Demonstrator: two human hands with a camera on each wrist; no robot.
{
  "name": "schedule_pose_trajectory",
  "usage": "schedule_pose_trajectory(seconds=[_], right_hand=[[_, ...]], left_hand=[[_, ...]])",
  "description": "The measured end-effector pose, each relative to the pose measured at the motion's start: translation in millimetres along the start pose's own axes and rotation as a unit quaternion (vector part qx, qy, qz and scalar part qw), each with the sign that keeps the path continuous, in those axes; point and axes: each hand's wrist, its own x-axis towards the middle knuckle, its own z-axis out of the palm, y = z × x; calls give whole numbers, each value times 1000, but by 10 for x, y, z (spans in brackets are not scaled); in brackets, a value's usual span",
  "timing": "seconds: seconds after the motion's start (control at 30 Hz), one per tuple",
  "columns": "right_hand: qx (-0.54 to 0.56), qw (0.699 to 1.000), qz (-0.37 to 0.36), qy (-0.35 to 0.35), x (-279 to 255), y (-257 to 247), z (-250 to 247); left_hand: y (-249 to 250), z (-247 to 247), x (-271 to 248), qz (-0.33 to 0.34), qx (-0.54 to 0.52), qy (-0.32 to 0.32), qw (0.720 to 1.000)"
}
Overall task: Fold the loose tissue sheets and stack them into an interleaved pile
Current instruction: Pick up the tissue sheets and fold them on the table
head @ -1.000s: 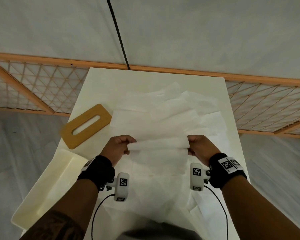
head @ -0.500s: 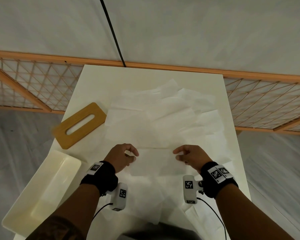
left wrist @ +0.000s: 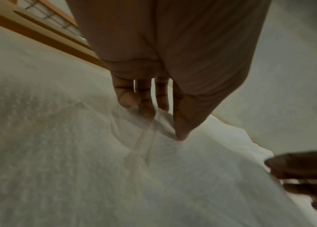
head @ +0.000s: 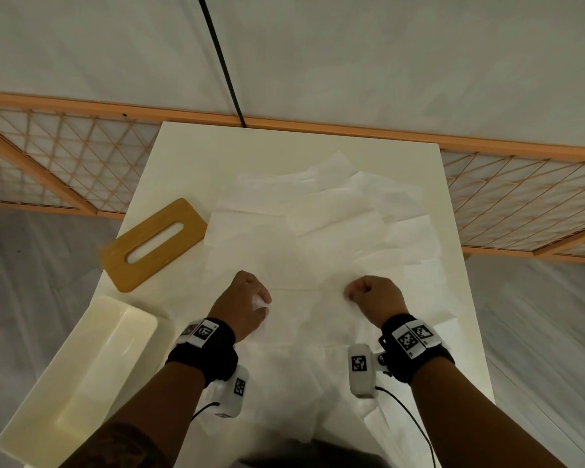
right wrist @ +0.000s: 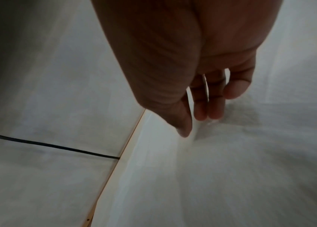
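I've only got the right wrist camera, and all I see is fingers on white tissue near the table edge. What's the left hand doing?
Observer: The left hand pinches the other end of the same tissue sheet, which lies on the pile in front of the person.
Operator: Is there a neat stack anywhere?
Observer: I can't make one out. Loose sheets overlap messily across the middle of the table.
Operator: Anything else on the table?
Observer: A wooden lid with a slot lies left of the sheets, and a cream tray sits nearer the person on that side.
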Motion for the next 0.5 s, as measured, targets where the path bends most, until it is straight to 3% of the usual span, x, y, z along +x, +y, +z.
schedule_pose_trajectory(seconds=[0.13,0.27,0.37,0.5], right_hand=[[-11,996,-30,82,344,-268,-168],[9,991,5,136,855,-495,-395],[-23,990,46,133,1140,-561,-523],[-36,991,43,124,1292,-576,-580]], left_hand=[[-5,66,-9,19,34,-10,999],[6,69,0,13,34,-18,999],[21,51,5,5,30,-33,999],[34,49,25,-1,30,-42,999]])
